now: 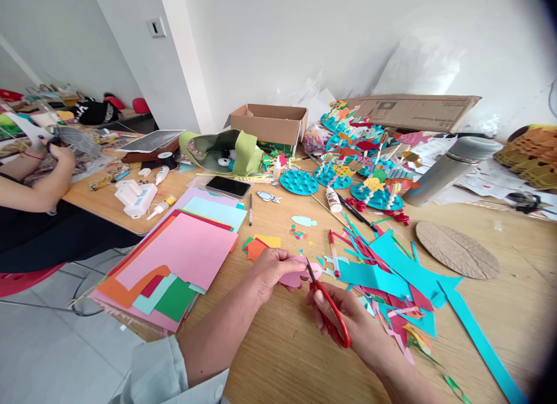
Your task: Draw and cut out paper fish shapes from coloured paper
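Pinched in my left hand is a small piece of pink paper. My right hand grips red-handled scissors, whose dark blades lie across the pink paper's right part. Just beyond my hands are a light blue paper fish, a cluster of small coloured paper dots and a red pen. Orange, yellow and green paper pieces lie behind my left hand. Blue, crimson and pink paper scraps are heaped to the right of my right hand.
Coloured paper sheets are stacked on the left. Behind stand a green bag, a cardboard box, blue bases with paper fish and a steel flask. A cardboard oval lies right. Another person's arm is far left.
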### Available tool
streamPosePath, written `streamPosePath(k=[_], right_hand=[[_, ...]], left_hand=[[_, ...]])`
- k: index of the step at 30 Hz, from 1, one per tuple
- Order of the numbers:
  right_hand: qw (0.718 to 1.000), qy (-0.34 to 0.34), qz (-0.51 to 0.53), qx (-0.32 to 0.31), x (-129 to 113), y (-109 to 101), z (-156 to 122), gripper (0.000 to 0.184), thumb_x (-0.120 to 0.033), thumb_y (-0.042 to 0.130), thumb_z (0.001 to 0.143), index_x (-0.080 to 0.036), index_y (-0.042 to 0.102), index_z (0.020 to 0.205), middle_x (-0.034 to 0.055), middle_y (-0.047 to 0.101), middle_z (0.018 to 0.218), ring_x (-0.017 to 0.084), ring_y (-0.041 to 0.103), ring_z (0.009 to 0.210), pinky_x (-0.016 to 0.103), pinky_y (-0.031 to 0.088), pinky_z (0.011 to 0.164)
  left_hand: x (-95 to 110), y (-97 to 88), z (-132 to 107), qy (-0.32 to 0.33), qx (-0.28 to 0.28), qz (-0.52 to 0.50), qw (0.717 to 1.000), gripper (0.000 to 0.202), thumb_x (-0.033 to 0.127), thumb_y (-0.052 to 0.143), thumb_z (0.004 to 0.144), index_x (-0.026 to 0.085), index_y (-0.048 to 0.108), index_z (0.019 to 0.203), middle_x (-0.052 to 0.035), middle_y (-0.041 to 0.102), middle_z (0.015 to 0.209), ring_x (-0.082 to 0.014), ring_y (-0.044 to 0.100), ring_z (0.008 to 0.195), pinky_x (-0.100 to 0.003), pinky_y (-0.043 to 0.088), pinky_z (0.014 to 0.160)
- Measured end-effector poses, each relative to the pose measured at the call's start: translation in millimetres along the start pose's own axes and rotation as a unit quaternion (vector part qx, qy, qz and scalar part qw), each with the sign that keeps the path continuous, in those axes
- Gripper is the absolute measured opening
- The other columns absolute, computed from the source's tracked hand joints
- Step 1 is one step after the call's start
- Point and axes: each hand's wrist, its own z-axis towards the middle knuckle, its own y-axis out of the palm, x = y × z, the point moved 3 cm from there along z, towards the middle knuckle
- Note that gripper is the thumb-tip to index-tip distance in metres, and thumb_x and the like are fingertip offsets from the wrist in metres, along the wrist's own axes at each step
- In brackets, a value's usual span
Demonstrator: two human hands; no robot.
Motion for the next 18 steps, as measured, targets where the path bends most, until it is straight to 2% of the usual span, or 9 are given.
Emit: streamPosePath(k=[18], right_hand=[[1.0,0.002,-0.001,0.003,3.4,0.1,1.3,0.05,-0.069,0.053,0.077,-0.02,0.046,0.07,-0.0033,0.053,0.053,0.009,0.044,0.044,0.02,0.029,0.041]], left_hand=[[-3.5,-0.1,2.7,0.012,-0.011,-0.015,1.0,0.029,0.034,0.075,0.057,0.011,0.072,0.075,-0.0076,0.07,0.069,-0.0126,0.057,0.053,-0.021,0.039,0.043]])
